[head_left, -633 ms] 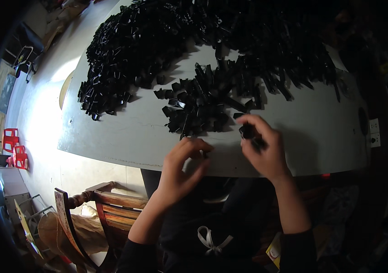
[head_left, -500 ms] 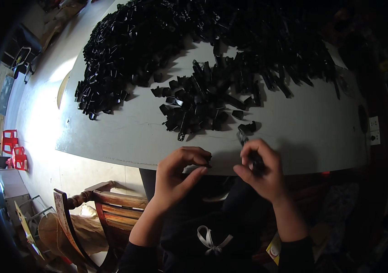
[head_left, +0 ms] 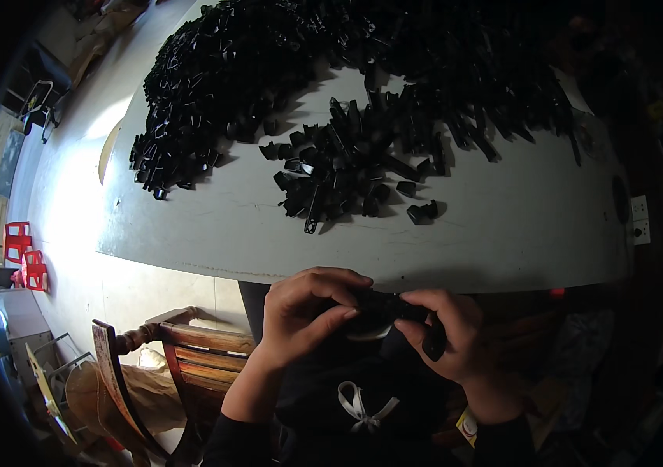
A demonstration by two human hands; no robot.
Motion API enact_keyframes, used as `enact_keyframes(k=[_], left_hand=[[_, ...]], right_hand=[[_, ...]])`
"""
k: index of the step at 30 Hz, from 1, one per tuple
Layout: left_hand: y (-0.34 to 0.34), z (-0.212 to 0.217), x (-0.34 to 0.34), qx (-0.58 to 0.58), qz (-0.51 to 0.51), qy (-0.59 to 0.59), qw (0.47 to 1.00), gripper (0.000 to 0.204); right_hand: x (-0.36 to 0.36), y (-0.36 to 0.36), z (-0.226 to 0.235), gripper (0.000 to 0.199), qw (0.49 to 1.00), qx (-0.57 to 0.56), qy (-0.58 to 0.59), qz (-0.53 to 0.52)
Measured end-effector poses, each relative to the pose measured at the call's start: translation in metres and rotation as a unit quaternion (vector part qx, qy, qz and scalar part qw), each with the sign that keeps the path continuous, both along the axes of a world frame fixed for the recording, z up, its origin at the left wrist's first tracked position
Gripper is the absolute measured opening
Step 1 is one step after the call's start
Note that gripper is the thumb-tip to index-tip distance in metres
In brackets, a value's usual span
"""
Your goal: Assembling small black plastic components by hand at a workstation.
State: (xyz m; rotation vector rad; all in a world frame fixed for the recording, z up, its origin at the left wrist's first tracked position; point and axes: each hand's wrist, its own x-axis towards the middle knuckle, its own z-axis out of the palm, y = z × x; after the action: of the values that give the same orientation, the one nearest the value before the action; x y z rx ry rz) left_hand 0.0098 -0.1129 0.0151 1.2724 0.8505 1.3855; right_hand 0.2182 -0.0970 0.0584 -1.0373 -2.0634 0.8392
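Note:
Just past the near table edge, both my hands are drawn close together in front of my body. My left hand (head_left: 300, 315) pinches a small black plastic part between thumb and fingers. My right hand (head_left: 456, 327) is closed around a dark elongated piece (head_left: 435, 341), whose rounded lower end shows below the fingers. Between the fingertips of both hands lies black material (head_left: 386, 302); against the dark clothing I cannot tell where one part ends and the other begins. Beyond the hands, a smaller heap of black plastic parts (head_left: 339, 175) lies on the grey table (head_left: 238, 233).
A large mass of black plastic parts (head_left: 215, 86) covers the far side of the table. One loose part (head_left: 422, 212) lies nearer me. A wooden chair (head_left: 199, 358) stands at the left, with red stools (head_left: 34, 269) farther off on the floor.
My right hand has come down and slightly inward with its dark piece, to my left hand. The piece's far tip no longer points out over the table. My left hand has shifted slightly nearer me.

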Motion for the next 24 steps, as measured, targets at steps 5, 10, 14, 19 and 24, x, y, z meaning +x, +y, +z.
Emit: enact_keyframes(k=[5,10,14,19,24], left_hand=[[0.0,0.007,-0.004,-0.003,-0.006,0.032,0.999,0.01],[0.0,0.002,-0.012,0.048,-0.069,0.069,0.994,0.011],[-0.01,0.006,0.01,-0.04,-0.157,-0.086,0.983,0.056],[-0.009,0.002,0.024,-0.02,-0.18,-0.137,0.974,0.052],[0.009,0.003,0.025,0.055,-0.041,0.025,0.997,0.048]], right_hand=[[0.004,0.001,0.004,0.03,0.999,0.014,-0.005,0.03],[0.0,0.005,0.002,0.032,0.995,0.037,-0.04,0.084],[-0.015,-0.013,-0.02,0.025,0.978,0.112,-0.036,0.17],[-0.015,-0.018,-0.027,0.02,0.98,0.077,-0.016,0.182],[-0.011,0.007,-0.018,0.013,0.976,0.002,-0.146,0.161]])
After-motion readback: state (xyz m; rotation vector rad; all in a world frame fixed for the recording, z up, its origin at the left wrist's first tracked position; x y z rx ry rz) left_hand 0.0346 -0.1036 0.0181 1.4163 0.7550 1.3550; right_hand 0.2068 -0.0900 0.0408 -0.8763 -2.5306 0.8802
